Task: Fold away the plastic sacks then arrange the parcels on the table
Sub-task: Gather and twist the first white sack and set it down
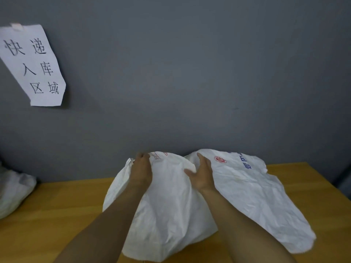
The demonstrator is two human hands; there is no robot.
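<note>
Sacks of white woven plastic point(171, 202) lie heaped on the wooden surface point(57, 215) against the grey wall, a second printed sack point(252, 194) spread beside the first. The left hand point(142, 170) pinches the far edge in curled fingers, likely to pull a fold over; the right hand point(202, 174) lies flat, fingers extended, pinning fabric down. No parcels show.

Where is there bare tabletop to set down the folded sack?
The widest bare stretch of the table lies left of the white sack, short of the crumpled sack at the left edge. A thin bare strip runs along the right edge. The middle is crowded: left hand and right hand lie on the sack.
</note>
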